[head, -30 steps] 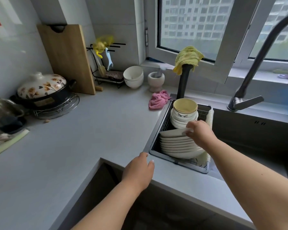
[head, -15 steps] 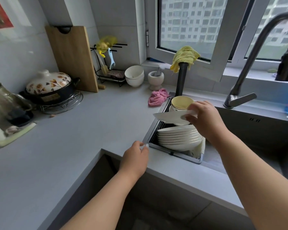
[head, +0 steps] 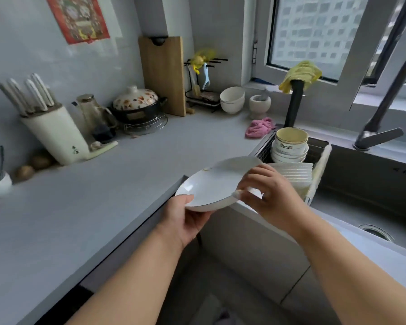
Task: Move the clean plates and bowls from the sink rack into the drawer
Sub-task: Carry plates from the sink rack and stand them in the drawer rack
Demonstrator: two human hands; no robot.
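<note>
White plate (head: pixel 217 182) is held in the air just left of the sink rack (head: pixel 319 171), tilted. Left hand (head: pixel 185 218) cups its near rim from below w/ thumb on top; right hand (head: pixel 268 194) pinches the right rim, fingers clamped. Risk: a wet rim could slip during a handover, or the plate could clip the plate stack (head: pixel 293 174) & bowls (head: pixel 290 146) in the rack. No drawer in view.

left hand (head: pixel 185 219) cupped palm-up, right hand (head: pixel 271 192) pinching
</note>
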